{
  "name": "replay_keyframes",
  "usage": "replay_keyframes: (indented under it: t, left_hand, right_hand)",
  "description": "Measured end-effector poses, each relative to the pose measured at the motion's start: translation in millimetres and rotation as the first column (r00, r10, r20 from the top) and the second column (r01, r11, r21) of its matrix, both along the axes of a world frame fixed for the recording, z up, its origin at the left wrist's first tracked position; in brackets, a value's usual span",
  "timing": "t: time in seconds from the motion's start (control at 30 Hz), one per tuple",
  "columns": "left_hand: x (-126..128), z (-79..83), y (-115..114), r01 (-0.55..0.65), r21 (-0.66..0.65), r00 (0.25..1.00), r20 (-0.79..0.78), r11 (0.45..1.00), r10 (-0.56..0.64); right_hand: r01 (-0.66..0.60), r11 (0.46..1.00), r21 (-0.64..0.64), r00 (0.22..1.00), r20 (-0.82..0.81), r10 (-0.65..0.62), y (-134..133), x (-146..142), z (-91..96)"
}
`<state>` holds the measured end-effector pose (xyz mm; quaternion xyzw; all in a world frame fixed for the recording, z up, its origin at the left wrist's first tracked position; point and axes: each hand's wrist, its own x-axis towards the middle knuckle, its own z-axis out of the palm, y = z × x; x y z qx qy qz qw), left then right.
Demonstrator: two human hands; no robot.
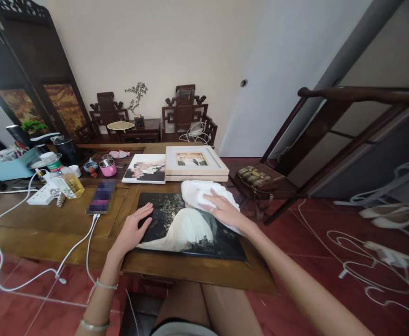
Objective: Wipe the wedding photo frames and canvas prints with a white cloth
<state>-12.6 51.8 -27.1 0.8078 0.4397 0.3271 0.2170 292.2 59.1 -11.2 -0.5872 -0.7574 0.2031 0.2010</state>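
Note:
A large dark photo print (176, 226) lies flat on the wooden table (67, 219) in front of me. My left hand (134, 228) rests flat on the print's left edge, fingers stretched out. My right hand (221, 210) presses a white cloth (200, 193) down on the print's upper right part, fingers spread over the cloth.
Behind the print lie a second photo print (145, 169) and a white framed picture (193, 161). A phone (101, 197) with a white cable, a power strip (39, 195), an oil bottle (66, 179) and a pink cup (107, 167) sit to the left. A wooden chair (260, 179) stands right; cables trail on the red floor.

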Motion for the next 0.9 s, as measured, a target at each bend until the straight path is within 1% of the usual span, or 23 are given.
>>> replay_keyframes:
  t: [0.03, 0.07, 0.1, 0.17, 0.2, 0.27, 0.33, 0.37, 0.4, 0.47, 0.53, 0.67, 0.73, 0.8, 0.83, 0.9]
  left_hand:
    - [0, 0.0, 0, -0.002, 0.0, 1.0, 0.005, 1.0, 0.002]
    - [0, -0.2, 0, -0.004, 0.001, 1.0, 0.01, 1.0, 0.004]
    - [0, -0.4, 0, -0.006, 0.002, 1.0, 0.014, 1.0, 0.006]
    - [1, -1.3, 0, -0.012, 0.006, 1.0, 0.015, 1.0, 0.011]
    - [1, -1.8, 0, -0.015, 0.009, 1.0, 0.012, 1.0, 0.015]
    - [2, -2.9, 1, -0.019, 0.013, 1.0, 0.003, 1.0, 0.019]
    - [2, -3.9, 1, -0.017, 0.018, 1.0, -0.005, 1.0, 0.018]
    - [2, -4.3, 2, -0.014, 0.02, 1.0, -0.009, 1.0, 0.015]
    - [2, -4.5, 2, -0.012, 0.021, 1.0, -0.012, 1.0, 0.012]
    - [2, -4.7, 2, -0.008, 0.021, 1.0, -0.015, 1.0, 0.008]
    - [1, -4.1, 2, -0.003, 0.016, 1.0, -0.014, 1.0, 0.003]
    - [1, -2.3, 1, 0.001, 0.002, 1.0, 0.003, 1.0, -0.001]
    - [1, -1.9, 1, -0.002, -0.001, 1.0, 0.013, 1.0, 0.002]
    - [1, -2.0, 0, -0.005, -0.002, 1.0, 0.017, 1.0, 0.005]
    - [1, -2.2, 0, -0.008, -0.002, 1.0, 0.017, 1.0, 0.008]
    - [1, -2.6, 0, -0.014, -0.001, 1.0, 0.019, 1.0, 0.014]
  right_hand:
    - [-0.003, 1.0, 0.015, 1.0, 0.008, 0.003, 1, -3, 0.4]
    - [-0.018, 0.999, 0.034, 1.0, 0.021, 0.017, -3, -7, 0.7]
    - [-0.048, 0.997, 0.057, 0.998, 0.039, 0.046, -13, -10, 0.8]
    - [-0.148, 0.983, 0.107, 0.986, 0.088, 0.139, -45, -18, 1.2]
    - [-0.214, 0.968, 0.133, 0.973, 0.119, 0.199, -64, -21, 1.9]
    - [-0.307, 0.938, 0.159, 0.947, 0.149, 0.285, -101, -28, 4.6]
    - [-0.406, 0.902, 0.145, 0.908, 0.173, 0.381, -127, -32, 8.5]
    - [-0.449, 0.883, 0.133, 0.887, 0.18, 0.424, -132, -33, 10.4]
    - [-0.48, 0.869, 0.123, 0.871, 0.183, 0.456, -132, -34, 12.0]
    - [-0.488, 0.865, 0.117, 0.867, 0.179, 0.465, -117, -34, 13.5]
    - [-0.434, 0.892, 0.125, 0.895, 0.172, 0.412, -86, -33, 13.0]
    - [-0.259, 0.955, 0.148, 0.958, 0.169, 0.233, -10, -32, 9.4]
    - [-0.204, 0.965, 0.166, 0.97, 0.165, 0.177, 14, -34, 7.2]
    - [-0.186, 0.966, 0.178, 0.973, 0.167, 0.157, 22, -37, 4.8]
    - [-0.187, 0.965, 0.182, 0.973, 0.172, 0.156, 18, -40, 3.5]
    - [-0.215, 0.958, 0.192, 0.966, 0.185, 0.18, -3, -46, 1.6]
